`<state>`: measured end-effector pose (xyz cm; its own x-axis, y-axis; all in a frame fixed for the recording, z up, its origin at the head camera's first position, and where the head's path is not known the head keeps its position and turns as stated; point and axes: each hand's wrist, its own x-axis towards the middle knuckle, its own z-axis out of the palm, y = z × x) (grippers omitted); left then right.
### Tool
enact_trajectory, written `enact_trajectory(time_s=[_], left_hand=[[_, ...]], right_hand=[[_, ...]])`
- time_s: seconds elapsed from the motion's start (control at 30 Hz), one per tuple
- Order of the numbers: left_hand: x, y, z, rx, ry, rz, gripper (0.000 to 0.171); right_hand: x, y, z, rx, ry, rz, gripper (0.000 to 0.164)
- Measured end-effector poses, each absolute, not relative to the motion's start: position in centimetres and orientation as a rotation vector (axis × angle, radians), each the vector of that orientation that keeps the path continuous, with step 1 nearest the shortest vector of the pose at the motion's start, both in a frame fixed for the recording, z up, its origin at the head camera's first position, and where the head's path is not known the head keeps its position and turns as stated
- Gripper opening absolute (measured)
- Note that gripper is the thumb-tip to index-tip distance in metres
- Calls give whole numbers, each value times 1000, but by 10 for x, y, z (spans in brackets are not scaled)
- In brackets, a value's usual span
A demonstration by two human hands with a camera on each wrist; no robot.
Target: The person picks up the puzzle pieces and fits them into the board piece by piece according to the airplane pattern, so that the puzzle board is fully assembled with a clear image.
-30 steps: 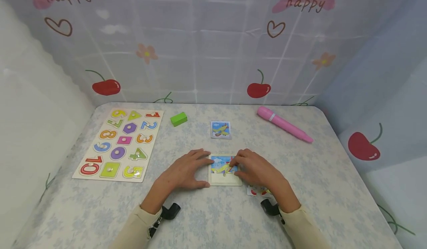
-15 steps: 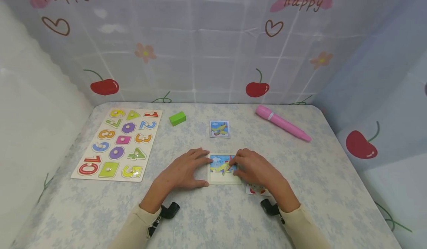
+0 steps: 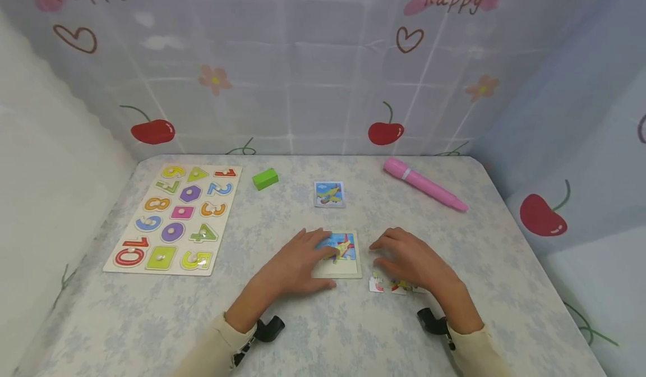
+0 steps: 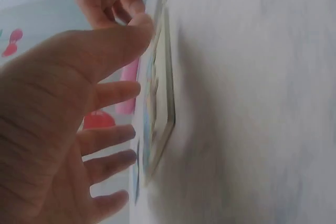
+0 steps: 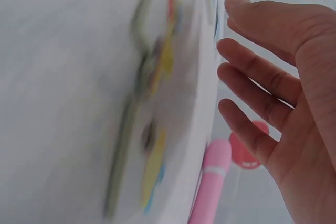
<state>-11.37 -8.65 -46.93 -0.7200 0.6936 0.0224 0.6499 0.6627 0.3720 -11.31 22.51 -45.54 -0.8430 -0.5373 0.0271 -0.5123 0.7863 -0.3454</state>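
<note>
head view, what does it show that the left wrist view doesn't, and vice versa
Only the head view shows the number board and the green block. Only the left wrist view shows the palm side of the left hand. Both share the puzzle tray, the pink pen and the right hand.

From here the left hand (image 3: 300, 262) covers part of the puzzle board (image 3: 345, 271) — the right hand (image 3: 411, 258), part of the loose pieces (image 3: 375, 284), blurred in the right wrist view.
</note>
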Motion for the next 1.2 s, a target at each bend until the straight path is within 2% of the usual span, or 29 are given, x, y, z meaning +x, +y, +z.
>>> enact_trajectory(time_s=[0.27,0.5,0.8,1.03,1.2], left_hand=[[-111,-60,-468,1101,2813,299,59],[-109,-57,-467,1055,2799,238,58],[-114,-81,-471,1110,2782,416,65],[-117,-104,-475,1026,2769,505,77],[-120,-118,-475,1000,2739,608,78]], right_hand=[[-103,242,-455,-866,2911,-545,23],[-93,246,-458,-859,2884,-555,25],[-82,241,-461,-878,2842,-598,33],[-78,236,-465,-935,2808,-631,35],[-79,232,-467,-964,2800,-614,33]])
